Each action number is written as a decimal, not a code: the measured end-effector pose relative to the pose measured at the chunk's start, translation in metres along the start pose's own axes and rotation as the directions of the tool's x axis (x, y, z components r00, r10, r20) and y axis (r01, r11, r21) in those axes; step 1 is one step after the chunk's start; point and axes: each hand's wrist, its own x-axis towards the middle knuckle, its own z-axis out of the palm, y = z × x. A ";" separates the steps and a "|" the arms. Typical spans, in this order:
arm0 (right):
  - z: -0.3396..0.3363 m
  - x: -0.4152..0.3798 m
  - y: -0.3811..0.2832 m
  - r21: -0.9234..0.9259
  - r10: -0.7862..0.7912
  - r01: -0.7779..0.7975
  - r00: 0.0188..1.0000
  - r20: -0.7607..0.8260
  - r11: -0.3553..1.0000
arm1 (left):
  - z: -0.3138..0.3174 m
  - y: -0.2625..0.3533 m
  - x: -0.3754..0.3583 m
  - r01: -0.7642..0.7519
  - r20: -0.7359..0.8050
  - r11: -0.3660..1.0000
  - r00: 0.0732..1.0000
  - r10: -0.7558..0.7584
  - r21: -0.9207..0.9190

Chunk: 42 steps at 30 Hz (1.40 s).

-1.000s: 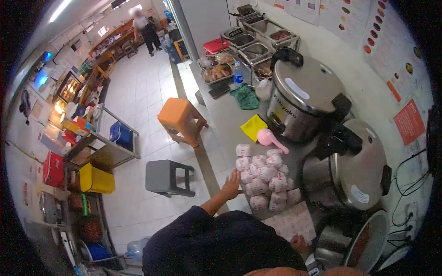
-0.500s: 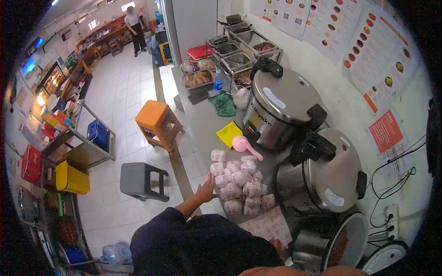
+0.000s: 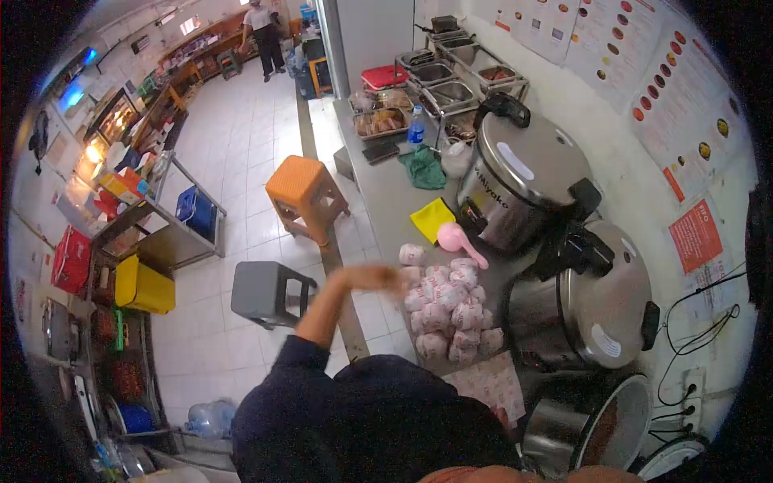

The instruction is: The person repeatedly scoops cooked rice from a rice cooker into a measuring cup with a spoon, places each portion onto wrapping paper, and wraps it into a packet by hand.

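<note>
My left hand (image 3: 377, 278), smeared by motion, reaches the left side of a pile of paper-wrapped bundles (image 3: 439, 302), its fingertips overlapping one near the back. The bundles are round, white with red print, and stacked on the grey counter. Just in front of the pile lies a printed wrapping sheet (image 3: 487, 386). Only a sliver of my right hand (image 3: 501, 416) shows at the sheet's near edge; its fingers are hidden by my dark sleeve and body. Behind the pile rest a pink scoop (image 3: 460, 240) and a yellow cloth (image 3: 432, 220).
Two large lidded steel cookers (image 3: 527, 177) stand along the wall, with an open pot (image 3: 592, 427) nearer me. Food trays (image 3: 380, 122), a blue-labelled bottle (image 3: 415, 127) and a green cloth (image 3: 423, 167) sit farther back. Orange (image 3: 302, 189) and grey stools (image 3: 266, 291) stand left. A person (image 3: 262, 40) stands far off.
My left hand has lifted from beside the pile's left edge and moved forward to its back-left bundles. The whole view has shifted, with the counter now farther right.
</note>
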 end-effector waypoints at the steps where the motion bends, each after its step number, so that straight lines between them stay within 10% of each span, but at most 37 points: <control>1: 0.000 0.000 0.002 -0.005 -0.009 0.009 1.000 0.001 1.000 | -0.001 0.078 -0.033 -0.256 -0.225 0.967 0.942 0.248 -0.006; 3: 0.002 -0.003 0.006 -0.029 -0.025 0.025 1.000 0.001 0.999 | 0.005 0.182 -0.100 -0.668 -0.406 0.739 0.654 0.638 0.085; 5: -0.001 -0.005 0.013 -0.040 -0.047 0.048 0.998 0.034 0.998 | 0.024 0.218 -0.136 -0.881 -0.266 0.438 0.385 0.884 0.178; 8: -0.052 0.015 -0.006 0.300 -0.088 0.006 0.962 0.260 0.954 | 0.043 0.284 -0.167 -0.929 0.032 0.244 0.263 0.964 0.277; 12: -0.009 -0.001 0.010 0.157 -0.094 0.094 0.996 -0.003 0.983 | 0.050 0.299 -0.147 -0.949 0.219 0.245 0.286 0.933 0.198; 14: -0.063 0.015 -0.037 0.157 0.089 -0.109 0.988 0.126 0.982 | 0.053 0.302 -0.134 -0.965 0.277 0.230 0.257 0.926 0.127; 21: -0.049 0.011 -0.035 0.163 0.041 -0.053 0.996 0.080 0.985 | 0.057 0.298 -0.117 -0.989 0.381 0.119 0.144 0.913 0.088; 26: -0.057 0.010 -0.054 0.065 0.192 -0.186 0.976 -0.098 0.980 | 0.070 0.296 -0.116 -0.988 0.220 0.114 0.134 0.966 0.104; 33: -0.064 0.014 -0.035 0.160 0.054 -0.071 0.993 0.105 0.985 | 0.086 0.303 -0.112 -0.909 -0.017 0.060 0.058 0.998 0.413; 36: -0.059 0.012 -0.034 0.185 0.078 -0.089 0.995 0.065 0.979 | 0.094 0.303 -0.087 -0.762 -0.078 -0.171 -0.279 0.957 0.625; 38: -0.045 0.010 -0.023 0.215 0.058 -0.069 0.997 0.055 0.974 | 0.096 0.307 -0.088 -0.705 -0.013 -0.206 -0.292 0.956 0.679; 39: -0.037 0.012 -0.018 0.197 -0.008 0.012 1.000 -0.024 0.980 | 0.092 0.314 -0.106 -0.720 0.057 -0.141 -0.140 0.989 0.679; 42: -0.052 0.008 -0.022 0.148 -0.076 0.092 0.991 -0.111 0.985 | 0.087 0.289 -0.097 -0.862 -0.160 0.028 -0.062 0.985 0.507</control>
